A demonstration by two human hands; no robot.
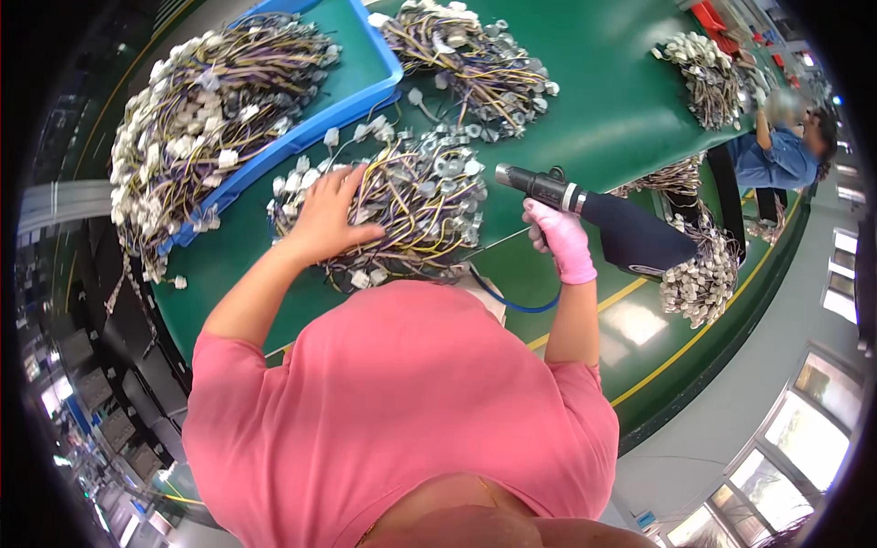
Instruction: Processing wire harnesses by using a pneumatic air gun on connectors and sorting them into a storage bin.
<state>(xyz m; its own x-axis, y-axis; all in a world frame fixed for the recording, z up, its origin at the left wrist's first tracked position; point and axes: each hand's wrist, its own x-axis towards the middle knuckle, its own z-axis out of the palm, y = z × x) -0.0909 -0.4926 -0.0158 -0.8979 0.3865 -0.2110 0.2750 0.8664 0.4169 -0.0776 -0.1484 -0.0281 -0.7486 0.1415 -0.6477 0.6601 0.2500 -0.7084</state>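
My bare left hand [329,212] lies on the left side of a pile of wire harnesses [420,196], fingers spread and palm down. The harnesses have yellow, purple and dark wires with white and clear connectors. In a pink glove, my right hand [562,239] is closed around the grip of a black air vacuum gun [545,189]. Its metal nozzle points left toward the pile, apart from it. A dark cloth bag [639,233] hangs off the gun's back end, and a blue hose [516,305] curves below my hand.
A blue tray [315,119] at the far left carries a large harness heap [215,114]. Another bundle [470,64] lies beyond my pile on the green table [603,82]. More bundles hang at right [699,274]. A person in blue [776,155] stands at the far right.
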